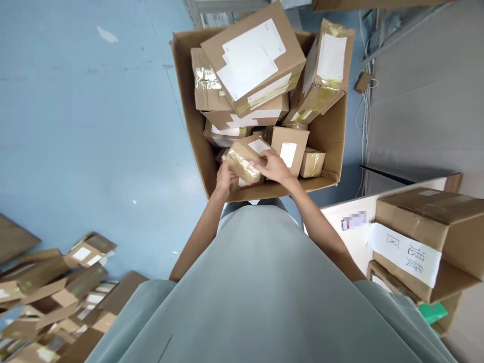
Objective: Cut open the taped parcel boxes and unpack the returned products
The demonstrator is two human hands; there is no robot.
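Between my two hands is a small taped cardboard box (242, 160) with a white label, tilted over the near side of a large open carton (335, 146). My left hand (224, 177) grips its left end, fingers partly hidden behind it. Across its right side lies my right hand (275, 166), closed on the edge. Close by in the carton stand a labelled box (298, 138) and a smaller taped box (313, 164). A big box with white labels (260, 55) rests on top of others at the far side, beside a tall worn box (328, 70).
Many cardboard boxes (56, 297) lie heaped on the blue floor (113, 141) at the lower left. To the right, an open box with a handwritten sign (408, 254) sits on a white surface (340, 237). Cables (365, 111) run along the grey wall.
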